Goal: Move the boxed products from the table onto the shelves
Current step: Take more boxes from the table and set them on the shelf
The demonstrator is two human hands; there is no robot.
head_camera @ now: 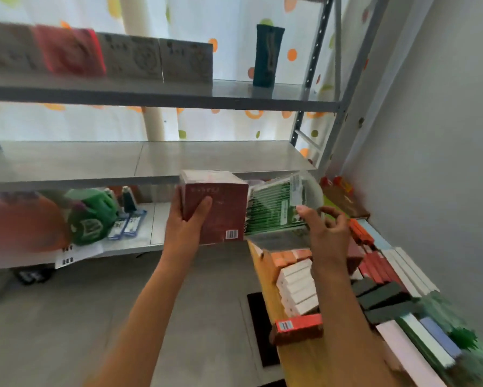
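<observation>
the shelves [162, 163] stand ahead, the table [271, 300] to their right by the wall. boxes [299, 289] lie packed on the table; a row, perhaps cartons [131, 55], lines the upper shelf.

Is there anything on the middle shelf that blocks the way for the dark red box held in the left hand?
Nothing visible does. The left hand grips the dark red box just in front of the middle shelf; the shelf stretch behind it shows bare. The right hand holds a green pack beside it, not in its path.
</observation>
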